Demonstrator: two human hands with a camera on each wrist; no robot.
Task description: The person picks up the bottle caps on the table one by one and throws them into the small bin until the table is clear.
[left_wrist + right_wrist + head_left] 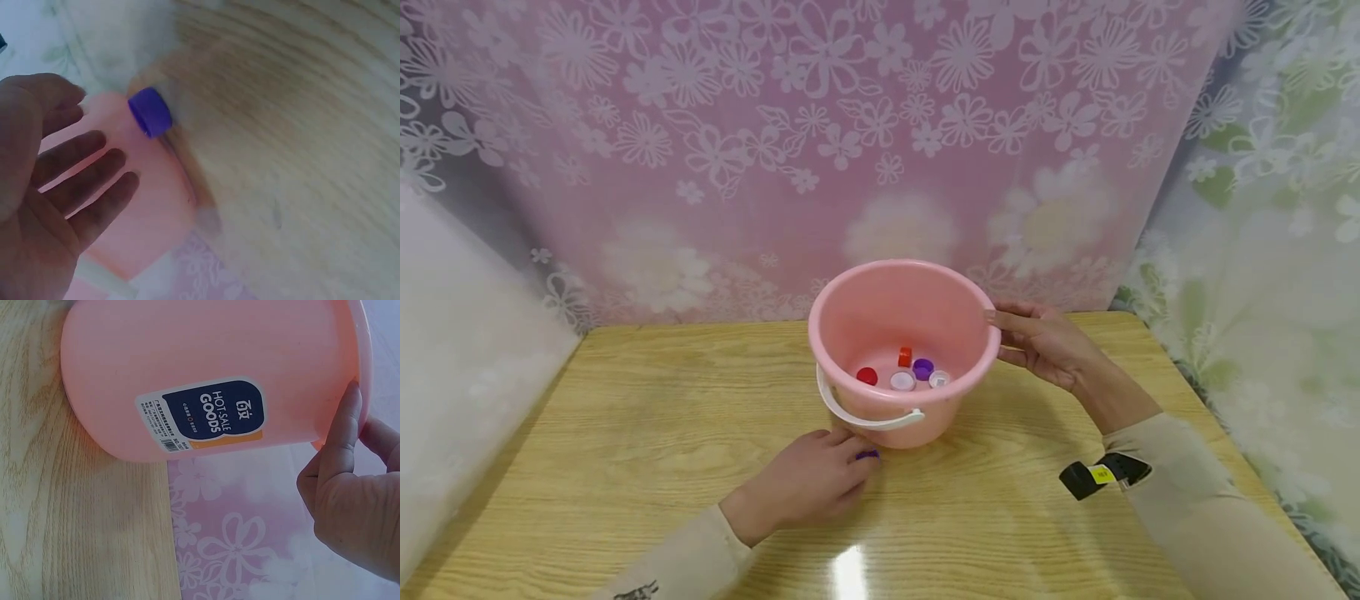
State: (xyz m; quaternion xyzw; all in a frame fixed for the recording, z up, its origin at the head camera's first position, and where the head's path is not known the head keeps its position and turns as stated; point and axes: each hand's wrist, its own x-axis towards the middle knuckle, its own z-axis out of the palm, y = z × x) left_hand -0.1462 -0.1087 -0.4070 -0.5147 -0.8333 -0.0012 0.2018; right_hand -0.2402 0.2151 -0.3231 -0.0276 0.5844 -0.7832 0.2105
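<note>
A pink bucket [895, 417] stands upright on the table, its white handle [880, 423] hanging down at the front. My right hand [1045, 342] holds the bucket's rim on the right, thumb over the edge and fingers against the outside wall. In the left wrist view a purple bottle cap [150, 112] lies by the bucket's base, just beyond the fingertips of my left hand [56, 162]. Those fingers are loosely extended and grip nothing. Inside the bucket lie several caps: a red cap [867, 377], an orange-red one [905, 357], a purple one [922, 369] and white ones [902, 382].
The wood-grain table [662, 400] ends at the back against a pink flowered curtain [895, 167]. More flowered cloth [1285, 250] hangs along the right side. A printed label [212, 415] is stuck to the bucket's outer wall. A black strap [1105, 475] circles the right wrist.
</note>
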